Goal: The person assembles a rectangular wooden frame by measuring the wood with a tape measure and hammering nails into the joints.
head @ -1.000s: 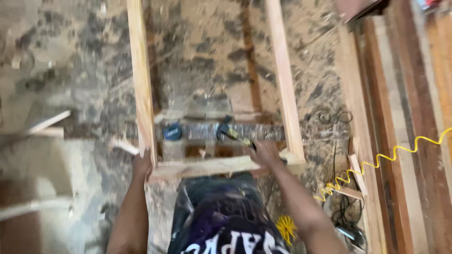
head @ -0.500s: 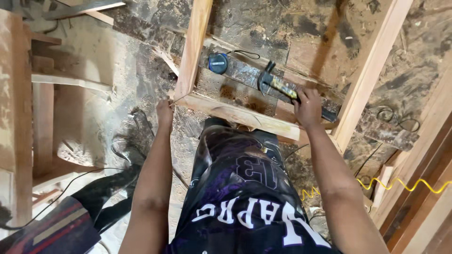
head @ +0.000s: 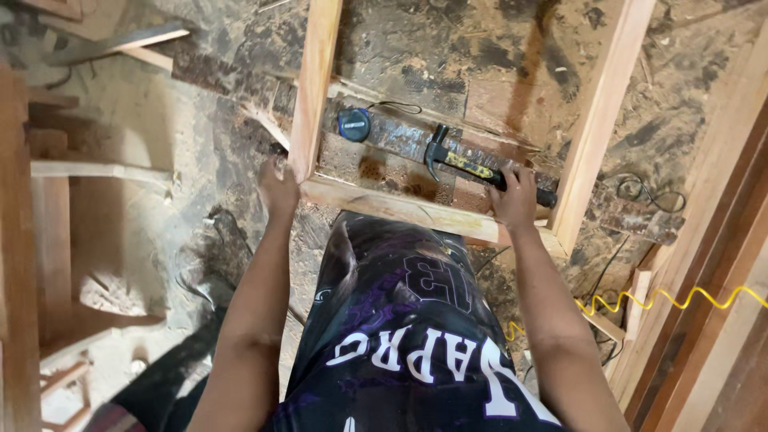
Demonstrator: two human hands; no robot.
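Observation:
I look down at a light wooden frame (head: 400, 210) lying on a dusty floor, made of two long rails and a short cross piece. My left hand (head: 278, 188) grips the left corner, where the left rail (head: 314, 88) meets the cross piece. My right hand (head: 514, 200) is closed on the black handle of a claw hammer (head: 456, 160), whose head rests on a rusty metal bar inside the frame. A round blue tape measure (head: 353, 124) lies by the left rail.
The right rail (head: 596, 120) runs up and away. Timber boards (head: 704, 264) are stacked at the right, with a coiled yellow hose (head: 680, 300) and black cables beside them. Sawdust and wood pieces (head: 48, 240) lie at the left.
The view has swung, so the frame now sits tilted and closer. Both hands stay at the frame's near corners, and my right hand now clearly holds the hammer handle.

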